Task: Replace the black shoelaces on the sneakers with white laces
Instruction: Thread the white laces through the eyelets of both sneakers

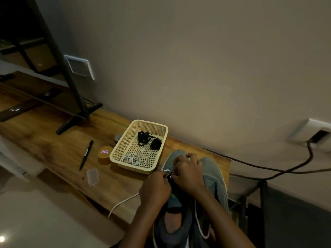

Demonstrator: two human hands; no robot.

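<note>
A wooden table (53, 144) crosses the lower left. At lower centre, grey sneakers (213, 173) lie half hidden under both hands. The basket (114, 154) beside them holds black laces (144, 137). The left hand (155, 190) pinches the white lace (166, 171); the right hand (188, 174) has curled fingers that hide any grip.

Pen: slim black pen (86, 154) on the wooden tabletop (53, 145), well left of the left grip (155, 187).
Tub: round orange tub (104, 155), between pen and basket.
Basket: cream perforated plastic basket (125, 138), just beyond that grip.
Case: small clear plastic case (92, 176), left of it.
Cable: dark cable (268, 169), off to its right.
</note>
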